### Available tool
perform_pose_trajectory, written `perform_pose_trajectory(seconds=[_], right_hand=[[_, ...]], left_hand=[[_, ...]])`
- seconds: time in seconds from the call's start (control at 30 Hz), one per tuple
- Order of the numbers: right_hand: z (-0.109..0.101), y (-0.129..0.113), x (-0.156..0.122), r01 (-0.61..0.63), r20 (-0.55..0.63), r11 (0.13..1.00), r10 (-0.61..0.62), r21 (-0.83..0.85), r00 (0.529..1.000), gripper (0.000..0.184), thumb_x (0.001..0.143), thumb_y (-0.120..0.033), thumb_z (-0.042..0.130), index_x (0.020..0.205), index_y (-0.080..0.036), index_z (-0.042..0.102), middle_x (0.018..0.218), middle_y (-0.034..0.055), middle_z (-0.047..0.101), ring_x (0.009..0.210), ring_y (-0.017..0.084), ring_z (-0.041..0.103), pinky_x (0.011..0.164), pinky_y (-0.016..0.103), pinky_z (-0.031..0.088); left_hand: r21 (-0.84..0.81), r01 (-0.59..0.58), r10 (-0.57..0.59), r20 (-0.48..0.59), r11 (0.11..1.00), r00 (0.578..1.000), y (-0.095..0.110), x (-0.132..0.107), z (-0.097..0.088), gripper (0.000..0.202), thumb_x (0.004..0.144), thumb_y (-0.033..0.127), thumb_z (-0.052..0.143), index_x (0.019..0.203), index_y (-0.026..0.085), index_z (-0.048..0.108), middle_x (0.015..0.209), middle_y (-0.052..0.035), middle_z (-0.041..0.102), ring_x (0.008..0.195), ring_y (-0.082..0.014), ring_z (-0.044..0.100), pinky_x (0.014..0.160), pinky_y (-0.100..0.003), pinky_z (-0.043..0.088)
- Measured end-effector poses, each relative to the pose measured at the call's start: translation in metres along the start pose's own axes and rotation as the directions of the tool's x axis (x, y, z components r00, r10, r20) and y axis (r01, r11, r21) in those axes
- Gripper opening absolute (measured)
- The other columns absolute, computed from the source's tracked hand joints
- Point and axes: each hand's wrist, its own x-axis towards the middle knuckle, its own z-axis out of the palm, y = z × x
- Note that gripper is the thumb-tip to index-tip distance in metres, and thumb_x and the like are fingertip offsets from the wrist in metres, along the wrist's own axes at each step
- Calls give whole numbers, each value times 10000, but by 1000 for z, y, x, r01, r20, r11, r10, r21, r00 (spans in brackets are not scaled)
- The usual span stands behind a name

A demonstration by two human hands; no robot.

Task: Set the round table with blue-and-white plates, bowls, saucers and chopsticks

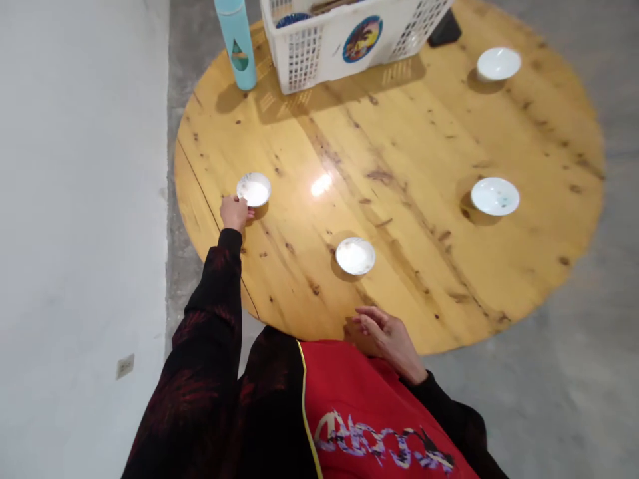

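At the left side of the table, my left hand (235, 211) pinches the near rim of a small white bowl (254, 189), which sits upright. Another small white bowl (355, 256) stands nearer to me, in the middle. Just below that second bowl, my right hand (388, 334) hovers by the table's near edge, holding nothing, its fingers loosely stretched out. To the right are two more white bowls, one (495, 196) with faint greenish marks inside and one (498, 64) farther back.
The round wooden table (399, 146) bears a white plastic basket (329, 56) with a round palm-tree sticker at the back. Beside it stand a light blue bottle (239, 50) on the left and a dark flat object (446, 29) on the right. A white wall (84, 166) rises at left.
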Motion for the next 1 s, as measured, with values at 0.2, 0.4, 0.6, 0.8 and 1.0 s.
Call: perform_pose_trajectory(seconds=[0.2, 0.4, 0.6, 0.8, 1.0], right_hand=[[-19, -17, 31, 92, -120, 994, -85, 57, 989, 488, 779, -601, 642, 991, -165, 698, 850, 107, 761, 710, 230, 714, 678, 358, 572], [-26, -34, 63, 269, -168, 961, -277, -70, 946, 561, 884, -647, 562, 1158, -169, 665, 865, 79, 741, 693, 209, 697, 684, 349, 572], [-31, -26, 92, 256, -157, 873, -346, -414, 925, 519, 943, -550, 434, 1142, -131, 668, 739, 83, 709, 678, 230, 662, 652, 319, 503], [-31, -27, 110, 183, -179, 734, -386, -654, 905, 511, 914, -366, 419, 1289, -86, 625, 768, 116, 738, 730, 283, 673, 660, 333, 444], [-26, -31, 113, 128, -191, 675, -378, -727, 906, 562, 914, -335, 411, 1391, -76, 556, 785, 131, 736, 675, 285, 659, 642, 339, 440]], left_hand=[[-16, -72, 74, 201, 997, 977, 36, -102, 33, 165, 947, 222, 486, 806, 172, 557, 634, 0, 638, 564, -136, 637, 584, -245, 487], [199, -291, 204, 366, 936, 908, 66, -181, 90, 187, 931, 259, 495, 795, 187, 601, 728, -19, 674, 711, -165, 617, 709, -276, 445], [385, -317, 114, 467, 867, 877, 83, -191, 115, 240, 995, 257, 420, 1000, 171, 644, 862, -79, 725, 821, -215, 674, 795, -304, 466], [547, -353, 27, 515, 759, 856, 96, -188, 125, 334, 1020, 238, 368, 1247, 91, 563, 990, -184, 737, 934, -292, 722, 841, -351, 494], [612, -324, -35, 499, 721, 866, 103, -187, 128, 399, 1002, 245, 399, 1364, 94, 473, 1001, -187, 740, 967, -302, 731, 837, -350, 498]])
